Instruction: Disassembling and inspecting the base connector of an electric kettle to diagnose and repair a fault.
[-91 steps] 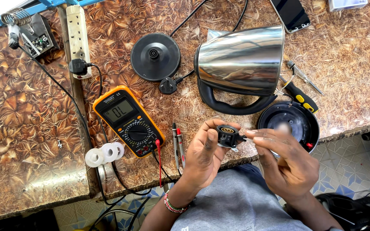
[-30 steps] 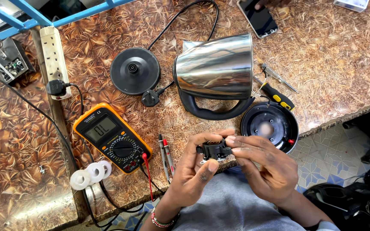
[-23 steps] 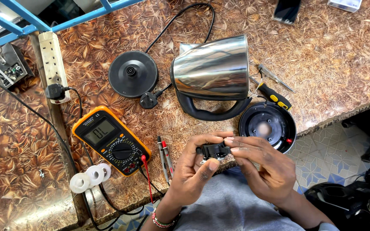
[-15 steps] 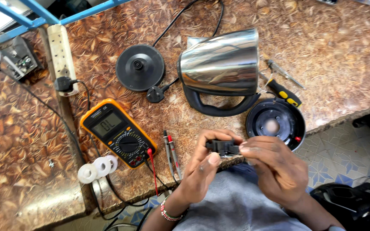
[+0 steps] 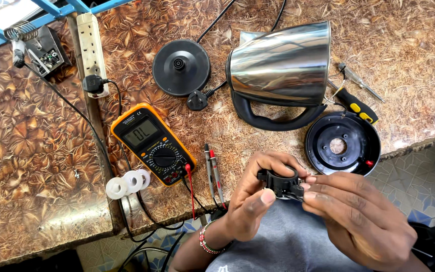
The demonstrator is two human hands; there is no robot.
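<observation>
Both my hands hold a small black plastic part [image 5: 281, 182] above my lap, just off the table's front edge. My left hand [image 5: 252, 199] grips it from the left, thumb under it and fingers curled over its top. My right hand [image 5: 358, 216] pinches its right end with fingertips. A steel kettle [image 5: 280, 65] lies on its side on the table behind, black handle toward me. Its round black bottom cover [image 5: 342, 143] lies to the right. An orange multimeter [image 5: 152, 143] lies to the left, its two probes [image 5: 212, 168] beside it.
The round kettle power base [image 5: 180, 67] with its plug [image 5: 197, 99] sits at the back. A white power strip [image 5: 92, 48], a soldering stand [image 5: 39, 48], a yellow-handled screwdriver [image 5: 354, 103], a thin tool [image 5: 361, 83] and white tape rolls [image 5: 127, 182] lie on the brown patterned table [image 5: 36, 146].
My hands have kept hold of the black part and turned it slightly between the fingers. The view has shifted a little; things on the table have not moved.
</observation>
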